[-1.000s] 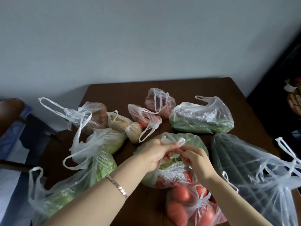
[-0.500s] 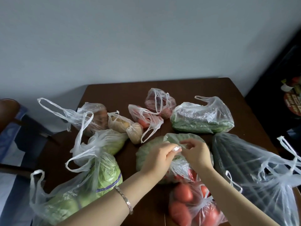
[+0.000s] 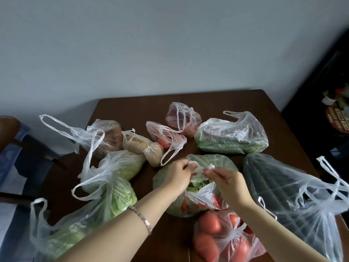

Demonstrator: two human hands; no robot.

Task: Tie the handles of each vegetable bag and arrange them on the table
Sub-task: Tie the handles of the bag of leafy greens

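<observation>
A clear plastic bag of green leaves and red pieces (image 3: 222,161) lies in the middle of the dark wooden table (image 3: 207,100). My left hand (image 3: 178,172) and my right hand (image 3: 225,179) meet just above it, each pinching one white handle of this bag, with the twisted handles stretched between the fingertips. A tied bag of tomatoes (image 3: 224,239) sits close in front of it. Part of the middle bag is hidden under my hands.
Several other bags ring the middle: cabbage (image 3: 117,195) and lettuce (image 3: 62,237) at left, potatoes (image 3: 139,146), green beans (image 3: 230,137), two small red-vegetable bags (image 3: 182,118) at the back, a large dark-green bag (image 3: 283,188) at right. A chair (image 3: 7,129) stands left, a dark cabinet (image 3: 330,95) right.
My hands dropped onto the middle bag half a second ago, then lifted a little and drew slightly apart, with its handles pulled between them. The other bags stayed where they were.
</observation>
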